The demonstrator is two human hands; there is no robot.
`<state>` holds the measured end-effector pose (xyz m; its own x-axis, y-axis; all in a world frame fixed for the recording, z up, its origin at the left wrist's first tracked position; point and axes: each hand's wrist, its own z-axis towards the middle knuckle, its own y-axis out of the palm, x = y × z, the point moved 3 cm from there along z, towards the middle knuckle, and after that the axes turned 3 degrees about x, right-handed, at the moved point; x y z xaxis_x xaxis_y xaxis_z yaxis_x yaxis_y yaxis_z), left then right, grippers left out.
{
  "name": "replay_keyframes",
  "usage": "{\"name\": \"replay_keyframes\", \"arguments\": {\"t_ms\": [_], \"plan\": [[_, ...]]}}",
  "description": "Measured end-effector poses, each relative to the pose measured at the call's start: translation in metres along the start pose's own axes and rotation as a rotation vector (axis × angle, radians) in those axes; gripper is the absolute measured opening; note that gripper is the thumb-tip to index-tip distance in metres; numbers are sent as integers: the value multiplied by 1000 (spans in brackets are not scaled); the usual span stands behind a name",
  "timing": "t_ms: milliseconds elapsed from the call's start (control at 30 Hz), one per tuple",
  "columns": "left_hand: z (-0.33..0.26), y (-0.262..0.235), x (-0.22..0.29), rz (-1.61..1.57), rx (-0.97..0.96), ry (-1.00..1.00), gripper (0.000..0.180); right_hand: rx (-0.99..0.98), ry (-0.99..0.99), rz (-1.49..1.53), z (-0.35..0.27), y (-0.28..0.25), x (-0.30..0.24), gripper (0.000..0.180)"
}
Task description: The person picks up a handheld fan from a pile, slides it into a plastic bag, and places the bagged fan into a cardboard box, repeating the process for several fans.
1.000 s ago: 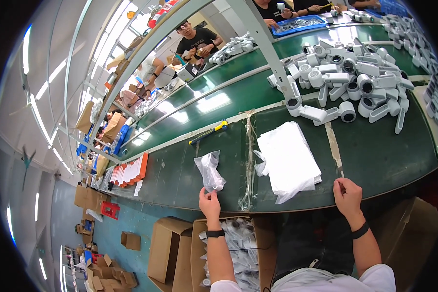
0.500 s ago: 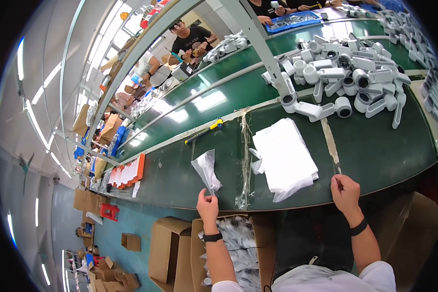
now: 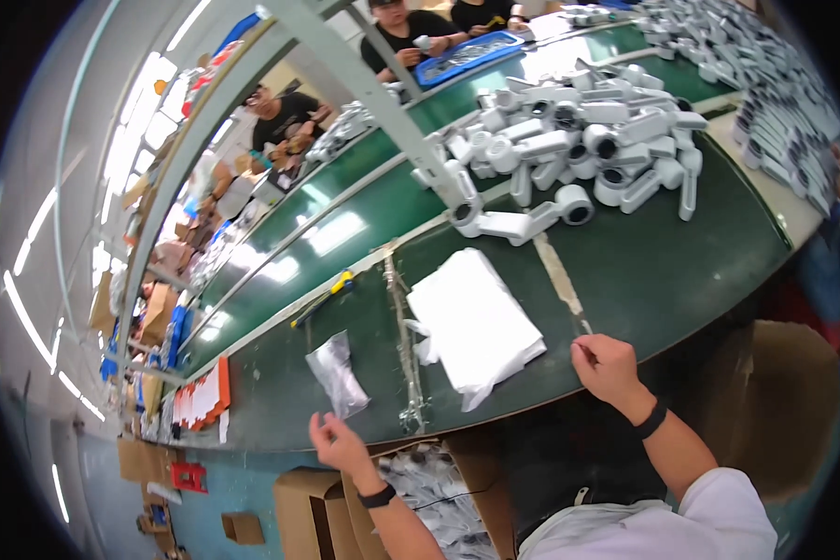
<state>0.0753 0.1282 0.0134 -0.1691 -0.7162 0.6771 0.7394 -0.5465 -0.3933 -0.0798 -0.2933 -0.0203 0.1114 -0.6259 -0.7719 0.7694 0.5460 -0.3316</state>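
My left hand is at the table's near edge with its fingers apart, holding nothing. Just beyond its fingertips lies a small clear plastic bag with a pale item inside, blurred. My right hand is closed in a pinch over the near edge, further right. A thin light tip shows at its fingers, too small to name, close to the end of a tape strip. Between my hands a stack of white plastic bags lies flat on the green table.
White handheld devices with round heads are heaped at the back right. A yellow-and-black hammer lies near the metal rail. Below the edge stands a carton of bagged devices. Orange boxes are at far left. Co-workers sit across.
My left hand has let go of the small plastic bag and drawn back from it. My right hand stays pinched. The whole view has shifted and tilted.
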Motion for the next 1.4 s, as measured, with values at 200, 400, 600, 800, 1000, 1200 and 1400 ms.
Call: {"name": "replay_keyframes", "arguments": {"t_ms": [200,400,600,800,1000,1200,1400], "plan": [[-30,11,59,-360,-45,56,19,4,0,-40,-3,-2,9,4],[-90,72,34,-497,-570,-256,15,-120,313,211,32,1,-13,26],[-96,80,43,-391,-450,-159,16,-32,-80,-277,124,48,-29,66],[-99,80,42,-388,-435,-113,14,-236,75,-807,155,109,11,66],[-98,83,32,-414,-428,-133,14,-48,-232,-707,156,97,6,44],[-91,75,41,-553,-512,-261,15,50,340,363,135,39,-10,28],[-96,29,167,-444,-603,578,32,-238,627,1345,47,-34,-35,46]]}}
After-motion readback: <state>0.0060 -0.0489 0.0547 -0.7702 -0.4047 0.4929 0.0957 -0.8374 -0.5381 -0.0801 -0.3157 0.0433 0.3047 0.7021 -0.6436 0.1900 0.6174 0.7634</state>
